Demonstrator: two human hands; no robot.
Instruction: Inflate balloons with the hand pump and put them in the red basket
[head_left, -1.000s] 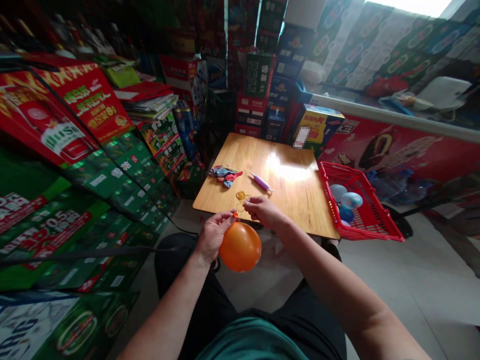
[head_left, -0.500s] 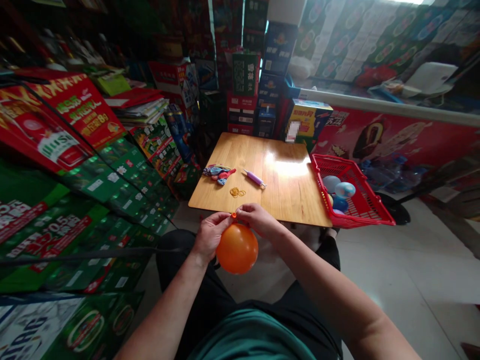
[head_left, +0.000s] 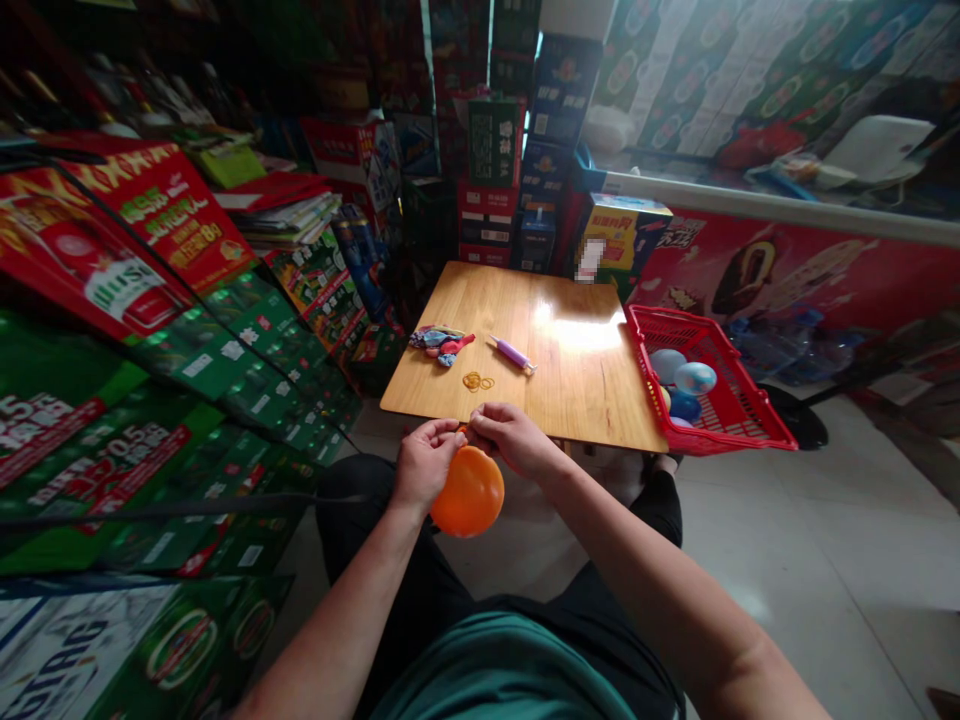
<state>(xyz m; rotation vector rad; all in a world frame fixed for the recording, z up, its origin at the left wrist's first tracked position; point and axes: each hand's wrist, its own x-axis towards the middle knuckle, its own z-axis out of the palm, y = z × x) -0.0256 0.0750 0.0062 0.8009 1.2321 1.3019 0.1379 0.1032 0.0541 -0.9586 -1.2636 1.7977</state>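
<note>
The orange balloon (head_left: 466, 491) has shrunk since earlier.

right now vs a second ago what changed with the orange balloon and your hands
The right hand moved down from beside the rubber bands to the neck of the orange balloon, joining the left hand. The balloon looks smaller. The bands, purple balloon pump and red basket stayed put.

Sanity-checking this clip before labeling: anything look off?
A pixelated patch on the yellow box behind the table hides part of its print; it looks like a blur applied to the footage. Nothing else stands out.
</note>
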